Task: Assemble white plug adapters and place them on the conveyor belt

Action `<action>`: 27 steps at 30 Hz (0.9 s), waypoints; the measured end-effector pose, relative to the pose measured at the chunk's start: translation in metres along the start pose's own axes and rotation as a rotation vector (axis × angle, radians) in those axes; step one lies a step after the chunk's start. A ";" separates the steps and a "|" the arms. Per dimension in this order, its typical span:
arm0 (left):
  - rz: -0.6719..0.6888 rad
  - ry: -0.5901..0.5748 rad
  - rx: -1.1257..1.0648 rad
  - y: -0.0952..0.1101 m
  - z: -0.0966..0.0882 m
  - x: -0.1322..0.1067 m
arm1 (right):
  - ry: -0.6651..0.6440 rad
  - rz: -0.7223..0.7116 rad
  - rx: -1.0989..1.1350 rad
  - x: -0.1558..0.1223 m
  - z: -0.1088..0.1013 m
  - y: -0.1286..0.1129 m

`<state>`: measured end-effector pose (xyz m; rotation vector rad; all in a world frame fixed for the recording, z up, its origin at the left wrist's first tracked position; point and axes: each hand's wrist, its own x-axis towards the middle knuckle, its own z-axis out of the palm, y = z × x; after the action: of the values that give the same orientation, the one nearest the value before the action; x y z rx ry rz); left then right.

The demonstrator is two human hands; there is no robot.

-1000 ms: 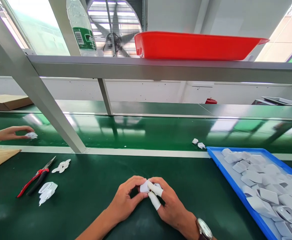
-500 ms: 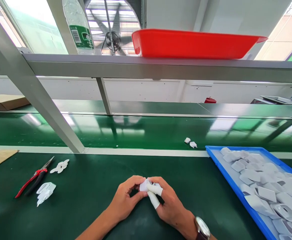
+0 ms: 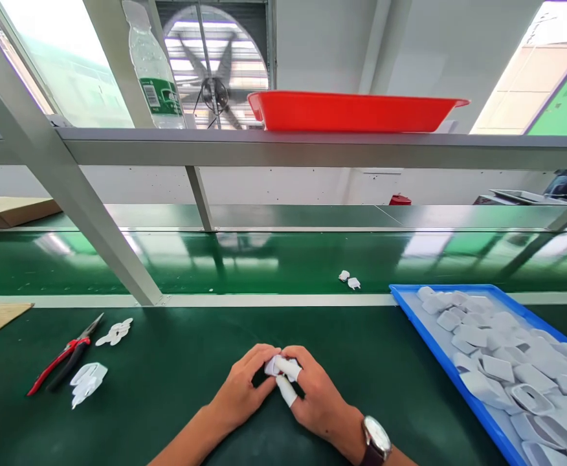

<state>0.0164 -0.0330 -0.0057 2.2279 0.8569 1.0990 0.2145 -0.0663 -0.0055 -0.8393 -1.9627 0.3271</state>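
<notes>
Over the middle of the dark green work surface, my left hand and my right hand meet at their fingertips. Between them is a small white plastic piece, largely covered by the fingers. My left thumb and forefinger pinch its left side. White covers wrap the thumb and a finger of my right hand, which are closed on the right side of the piece. Its exact shape cannot be made out.
To the right lies a blue-rimmed tray heaped with white plastic parts. Red-and-black pliers and white pieces lie left. Two small pieces sit on the green belt. A metal shelf bar holds a red tray and bottle.
The view has tilted up slightly. The two small pieces on the belt have shifted left. My fingers have moved a little around the white plastic piece, which both hands still hold.
</notes>
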 end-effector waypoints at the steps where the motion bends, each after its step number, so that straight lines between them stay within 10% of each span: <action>1: 0.041 -0.001 0.027 -0.001 0.001 -0.002 | -0.005 -0.026 -0.035 -0.001 0.002 -0.001; 13: -0.224 0.142 0.332 -0.024 -0.023 0.010 | 0.012 -0.147 -0.378 0.001 -0.015 0.002; 20: -0.339 0.155 0.460 -0.063 -0.045 0.083 | -0.330 -0.178 -0.380 -0.016 0.026 0.020; 27: -0.487 0.214 0.519 -0.110 -0.052 0.147 | -0.317 0.028 -0.311 -0.020 0.047 0.040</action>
<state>0.0093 0.1558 0.0226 2.1115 1.8357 0.9566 0.1983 -0.0456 -0.0649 -1.0651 -2.3383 0.1799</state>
